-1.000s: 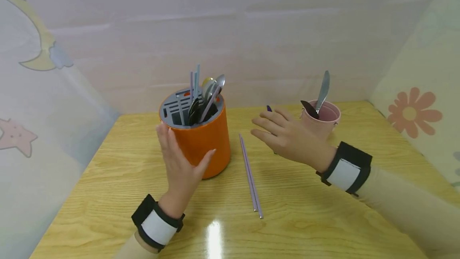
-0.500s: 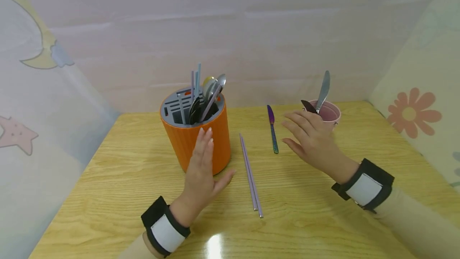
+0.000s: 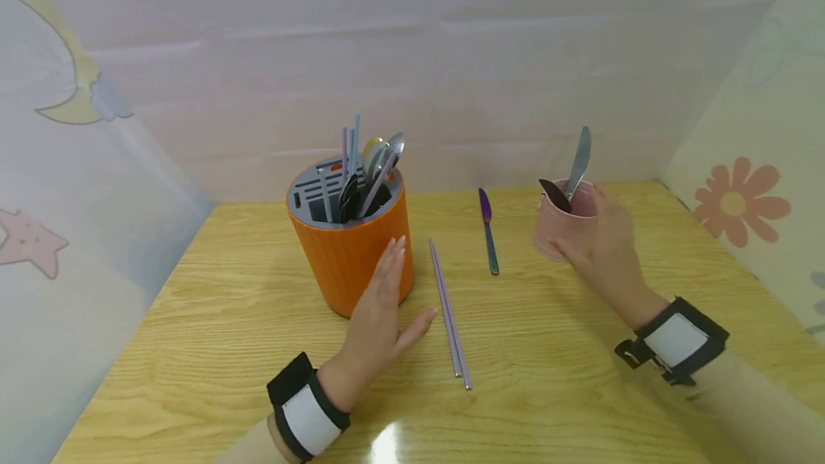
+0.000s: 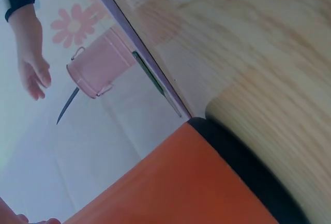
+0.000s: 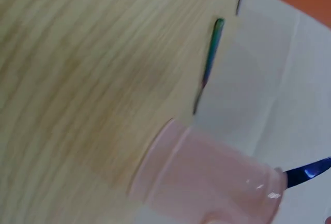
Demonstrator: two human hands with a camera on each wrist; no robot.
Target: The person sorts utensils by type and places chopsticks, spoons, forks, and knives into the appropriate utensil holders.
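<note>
Left hand (image 3: 380,306) beside orange holder (image 3: 351,249), right hand (image 3: 602,245) at pink cup (image 3: 561,231)

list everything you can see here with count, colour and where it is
round orange utensil holder with grey slotted top: 1, orange, left-centre of the table, holding spoons and sticks
pale purple chopsticks: 1 pair, lilac, flat on the table right of the holder
iridescent purple table knife: 1, purple to green, flat between the chopsticks and the cup
small pink metal cup: 1, pink, right rear of the table
silver spoon: 1, silver, standing in the cup
dark utensil: 1, dark, leaning in the cup
light wooden table: 1, yellow wood
left hand: 1, fingers straight against the holder's right side
right hand: 1, at the cup's right side; grip unclear
</note>
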